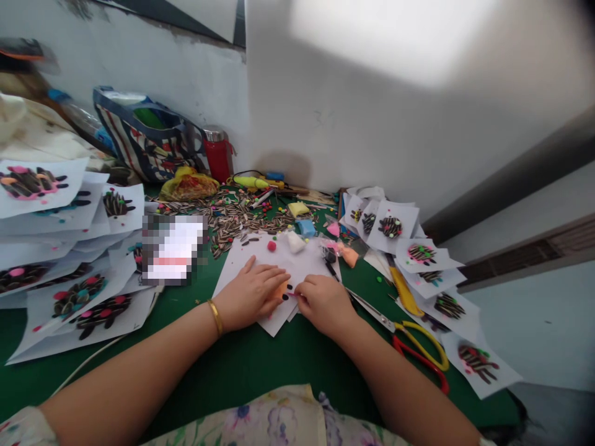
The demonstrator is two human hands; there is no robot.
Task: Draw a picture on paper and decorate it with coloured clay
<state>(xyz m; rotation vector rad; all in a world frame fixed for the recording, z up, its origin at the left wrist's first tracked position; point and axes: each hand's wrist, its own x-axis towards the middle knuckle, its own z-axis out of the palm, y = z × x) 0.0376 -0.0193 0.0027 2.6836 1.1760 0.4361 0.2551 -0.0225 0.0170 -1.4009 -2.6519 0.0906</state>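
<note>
My left hand, with a gold bracelet at the wrist, lies with its fingers stretched out on white paper. It partly covers an orange clay shape with small black pieces at its right edge. Close beside these, my right hand has its thumb and fingertips pinched together. A trace of pink shows by those fingertips; what they hold is too small to make out. Farther up the paper are a red clay ball, a lump of white clay and several sunflower seeds.
Large scissors and a yellow-handled cutter lie to the right. Sheets of seed-and-clay pictures flank both sides, including a left stack. A blurred phone, loose seeds, clay packets and a red flask stand around.
</note>
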